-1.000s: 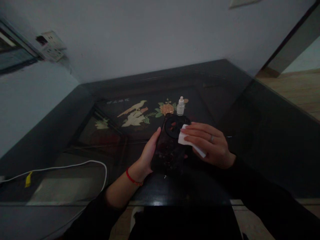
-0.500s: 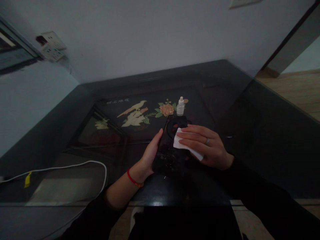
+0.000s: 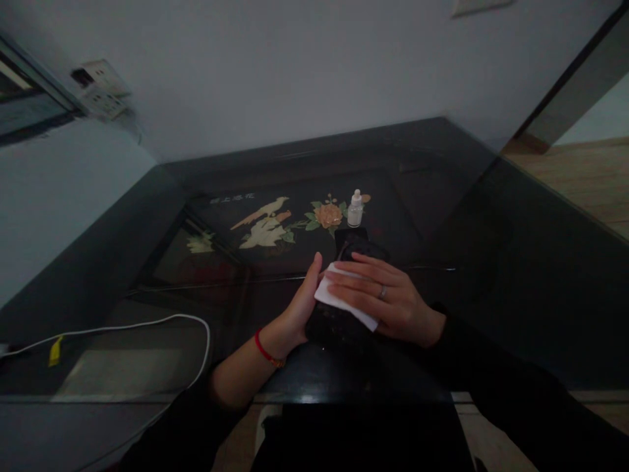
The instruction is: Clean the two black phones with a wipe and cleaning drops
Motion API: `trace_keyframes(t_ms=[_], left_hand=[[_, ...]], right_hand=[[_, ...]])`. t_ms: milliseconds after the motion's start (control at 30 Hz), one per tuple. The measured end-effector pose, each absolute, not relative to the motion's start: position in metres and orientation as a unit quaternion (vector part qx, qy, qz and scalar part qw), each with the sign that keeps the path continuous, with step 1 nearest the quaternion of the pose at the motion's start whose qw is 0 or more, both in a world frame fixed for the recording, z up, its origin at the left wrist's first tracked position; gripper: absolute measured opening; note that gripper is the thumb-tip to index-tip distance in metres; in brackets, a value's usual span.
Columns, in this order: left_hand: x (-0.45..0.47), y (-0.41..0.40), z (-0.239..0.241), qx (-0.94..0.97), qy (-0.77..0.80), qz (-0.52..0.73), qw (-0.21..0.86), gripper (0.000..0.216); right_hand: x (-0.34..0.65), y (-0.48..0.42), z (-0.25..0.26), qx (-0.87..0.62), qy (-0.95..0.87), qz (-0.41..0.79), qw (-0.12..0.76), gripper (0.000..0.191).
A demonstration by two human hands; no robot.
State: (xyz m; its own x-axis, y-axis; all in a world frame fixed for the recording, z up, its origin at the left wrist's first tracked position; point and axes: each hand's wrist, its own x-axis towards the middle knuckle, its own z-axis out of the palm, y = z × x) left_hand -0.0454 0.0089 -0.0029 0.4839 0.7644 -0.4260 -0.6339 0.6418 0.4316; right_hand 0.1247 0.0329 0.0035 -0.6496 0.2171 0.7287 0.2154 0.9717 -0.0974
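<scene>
My left hand (image 3: pixel 297 307) grips the left edge of a dark phone (image 3: pixel 344 288) that lies back-up over the table's near edge. My right hand (image 3: pixel 386 298) presses a folded white cloth (image 3: pixel 341 303) flat onto the phone's back, fingers extended over the cloth and pointing left. Only the phone's top end with its round camera area and a bit of its lower part show; the rest is under the cloth and hands. A red string bracelet circles my left wrist and a ring sits on a right finger.
A small white dropper bottle (image 3: pixel 355 209) stands just beyond the phone on the dark glass-topped table (image 3: pixel 472 216) with bird-and-flower inlay (image 3: pixel 275 219). A white cable (image 3: pixel 147 324) with a yellow tag loops at the left. A wall socket (image 3: pixel 101 92) is at upper left.
My right hand has slid the white cloth left and toward me across the phone's back, from the camera area to its middle. The phone's far end has turned slightly right.
</scene>
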Motion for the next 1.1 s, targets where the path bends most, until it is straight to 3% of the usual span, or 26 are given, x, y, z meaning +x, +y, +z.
trace_keyframes(t_ms=[200,400,567,767,933,1100], left_hand=[[-0.047,0.015,-0.015,0.1,0.296,0.439,0.842,0.053],[-0.05,0.015,-0.007,0.095,0.338,0.408,0.843,0.05],[-0.046,0.017,-0.003,0.082,0.314,0.452,0.831,0.053],[-0.045,0.018,0.0,0.139,0.347,0.452,0.81,0.059],[-0.046,0.017,0.003,0.118,0.343,0.472,0.803,0.055],[-0.045,0.018,0.006,0.14,0.333,0.475,0.802,0.064]], right_hand=[[0.125,0.036,-0.002,-0.182,-0.879,0.007,0.44,0.035],[0.117,0.028,-0.001,-0.078,-0.922,-0.012,0.379,0.031],[0.118,0.029,-0.001,-0.152,-0.898,-0.004,0.413,0.032],[0.112,0.02,-0.003,-0.029,-0.925,-0.024,0.378,0.029],[0.116,0.023,-0.002,-0.131,-0.903,-0.02,0.409,0.029],[0.112,0.016,-0.001,-0.002,-0.928,-0.035,0.37,0.028]])
